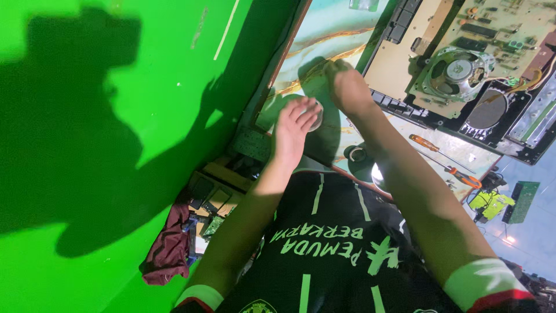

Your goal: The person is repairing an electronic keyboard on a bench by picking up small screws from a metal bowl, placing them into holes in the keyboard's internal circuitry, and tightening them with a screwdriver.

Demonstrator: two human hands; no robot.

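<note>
Green wall [116, 174] fills the left half of the view, lit hard; a person's shadow falls across it. To its right, a tabletop [330, 35] with a marbled teal-and-gold surface, seen tilted from above.

Largest item on the tabletop: an opened electronics chassis [498, 116], dark-framed, with beige circuit boards [509, 23] exposed. A round loudspeaker [457, 72] lies on it, cone up, wires trailing to the right. Cover is off, internals are bare, and nothing looks refitted; judged as mid-disassembly or repair, reassembly left.

Below the tabletop edge: a cluttered box of dark parts [217, 194] and a maroon rag [171, 249]. At far right, a green circuit board [524, 200] over a pale floor.

Two orange-handled screwdrivers [431, 145] lie on the tabletop near the right forearm, untouched. A roll of tape [356, 153] sits near the edge, between the two arms.

Left hand [292, 130]: fingers curled over a small round clear object [315, 113], probably a lid or a tape roll; blurred, cannot tell which. It sits on the tabletop in shadow, near the wall-side edge.

Right hand [347, 87]: clenched, knuckles up, just beside that object; whether it holds anything cannot be told.
</note>
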